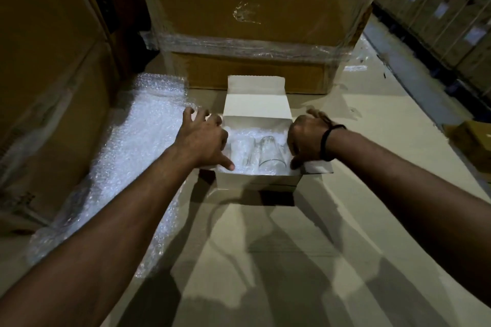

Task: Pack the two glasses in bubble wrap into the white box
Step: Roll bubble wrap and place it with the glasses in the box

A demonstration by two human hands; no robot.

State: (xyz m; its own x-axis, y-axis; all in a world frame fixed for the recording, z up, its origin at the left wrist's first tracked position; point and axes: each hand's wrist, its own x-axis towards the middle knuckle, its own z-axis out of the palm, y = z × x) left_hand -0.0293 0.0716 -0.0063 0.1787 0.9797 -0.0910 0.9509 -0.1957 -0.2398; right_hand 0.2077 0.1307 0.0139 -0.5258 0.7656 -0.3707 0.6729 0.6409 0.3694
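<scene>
Presently one open white cardboard box (259, 183) sits on the pale work surface (305, 247), holding two clear drinking glasses that lie side by side on a bubble wrap lining (247, 131), the 9 o'clock glass (243, 151) just beside the 3 o'clock glass (271, 152). One left hand (203, 141) is at the box's 9 o'clock edge, fingers spread and released; one right hand (305, 138) is at its 3 o'clock edge, thumb on the near corner, though whether its bent fingers grasp the flap cannot be told. One loose bubble wrap sheet (138, 146) lies at 9 o'clock and one film-wrapped brown carton (255, 8) at 12 o'clock.

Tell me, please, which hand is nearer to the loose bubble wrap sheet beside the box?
Left. The left hand is at the sheet's edge; the right hand is beyond the white box.
</scene>
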